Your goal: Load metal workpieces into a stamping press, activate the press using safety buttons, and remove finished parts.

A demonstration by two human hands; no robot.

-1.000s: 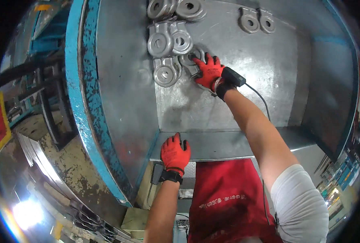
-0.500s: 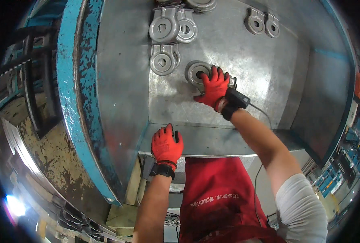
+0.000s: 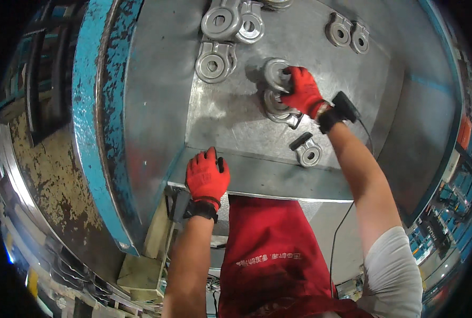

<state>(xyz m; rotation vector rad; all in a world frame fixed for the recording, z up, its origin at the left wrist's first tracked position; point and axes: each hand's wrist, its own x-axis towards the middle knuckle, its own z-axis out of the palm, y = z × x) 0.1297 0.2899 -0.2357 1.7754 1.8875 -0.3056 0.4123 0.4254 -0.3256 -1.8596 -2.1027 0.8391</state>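
Observation:
My right hand (image 3: 304, 91), in a red glove, has its fingers and thumb closed on the near right side of a round metal ring part (image 3: 273, 68). Directly below that part, more ring-shaped metal pieces (image 3: 276, 112) lie overlapping on the tray floor, partly covered by my hand. Nearer to me lies a small metal ring part with a lug (image 3: 311, 154). My left hand (image 3: 207, 177), also red-gloved, rests on the front ledge of the metal tray (image 3: 257, 167). Its fingers are stretched out and nothing shows in them.
Several similar metal parts (image 3: 221, 22) are grouped at the back left, some overlapping. Two more (image 3: 340, 35) stand at the back right. A chipped blue edge (image 3: 90, 116) runs down the left side. From a dark box (image 3: 346, 107) at my right wrist hangs a cable.
My right hand has moved up and right, and the ring part now sits apart from the pieces below it. The small nearer part has come into view. My left hand stays on the ledge.

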